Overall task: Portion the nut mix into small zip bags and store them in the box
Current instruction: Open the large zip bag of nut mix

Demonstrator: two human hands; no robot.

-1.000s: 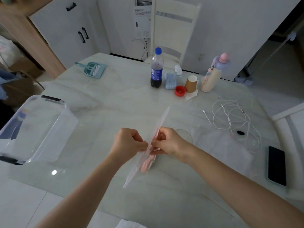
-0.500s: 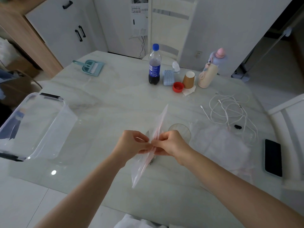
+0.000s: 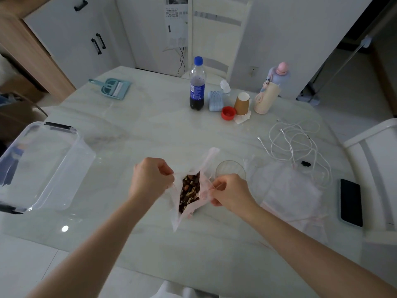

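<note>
A pale pink zip bag stands at the middle of the table with its mouth pulled wide. Dark nut mix shows inside it. My left hand pinches the bag's left lip and my right hand pinches the right lip, each pulling outward. A small clear glass cup stands just behind my right hand. A pile of flat small zip bags lies to the right. The clear plastic box with black clips sits open at the left.
At the back stand a cola bottle, a blue case, a red cap, a paper cup and a pastel flask. White cables and a phone lie right. A teal dustpan lies back left.
The bag was shut and edge-on between my pinching hands; now my hands have drawn apart and the bag's mouth is spread, showing the nut mix.
</note>
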